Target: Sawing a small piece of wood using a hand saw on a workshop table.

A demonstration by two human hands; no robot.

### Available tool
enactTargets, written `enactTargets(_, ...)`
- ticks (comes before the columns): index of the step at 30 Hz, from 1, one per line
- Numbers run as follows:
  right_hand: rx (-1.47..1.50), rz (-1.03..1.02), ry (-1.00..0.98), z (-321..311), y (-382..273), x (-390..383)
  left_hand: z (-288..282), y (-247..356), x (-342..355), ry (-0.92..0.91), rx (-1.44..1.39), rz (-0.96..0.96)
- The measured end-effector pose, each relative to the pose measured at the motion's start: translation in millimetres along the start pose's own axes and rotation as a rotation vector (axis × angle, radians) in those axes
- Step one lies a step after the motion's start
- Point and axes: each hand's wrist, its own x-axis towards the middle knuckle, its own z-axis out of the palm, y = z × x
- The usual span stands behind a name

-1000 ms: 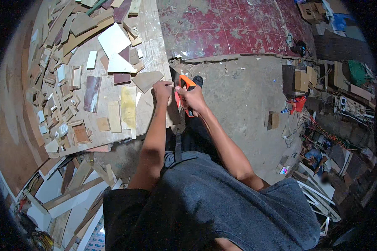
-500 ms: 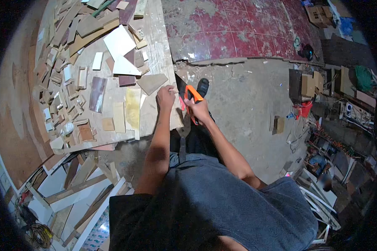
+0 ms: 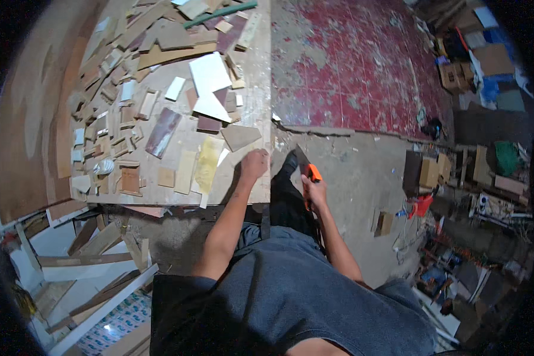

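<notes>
My right hand [image 3: 315, 193] grips the orange and black handle of a handsaw [image 3: 314, 172], held out past the right side of the table. The saw's dark blade points away from me and stands apart from the table edge. My left hand [image 3: 255, 165] rests at the table's right edge with its fingers curled together; whatever they hold, if anything, is hidden. Just beyond the left hand lies a flat angular wood offcut [image 3: 241, 136]. To its left are a yellowish strip [image 3: 209, 163] and a pale wood strip [image 3: 186, 171].
The wooden table [image 3: 151, 197] carries many loose offcuts, white panel pieces [image 3: 210, 74] and a coiled bulb [image 3: 104, 167]. Scrap boards [image 3: 89, 261] lean at the lower left. Below the saw is concrete floor [image 3: 356, 178]; red tiles [image 3: 344, 71] lie beyond. Clutter lines the right side.
The saw and my right hand have moved right, away from the table edge. My left hand stays at the edge. The view has shifted, so the table sits further right.
</notes>
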Motion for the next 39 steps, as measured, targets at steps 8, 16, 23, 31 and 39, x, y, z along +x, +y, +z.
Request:
enactTargets(8, 0.137, -0.077, -0.001, 22, -28, -84, -74, -44, -103, -0.090, -0.412, -0.167)
enactTargets(16, -0.162, -0.413, 0.021, 71, -18, -77, -260, 15, -194, -0.023, -1.164, -0.248)
enactTargets(23, -0.326, -0.715, 0.089, 109, -81, -72, -453, 177, -261, 0.241, -0.659, 0.592)
enactTargets(31, -0.383, -0.890, 0.016, 106, -82, -19, -479, 276, -266, -0.073, -0.187, 0.550)
enactTargets(39, -0.361, -0.837, -0.120, 103, -61, -16, -431, 300, -234, 0.111, -0.412, 0.331)
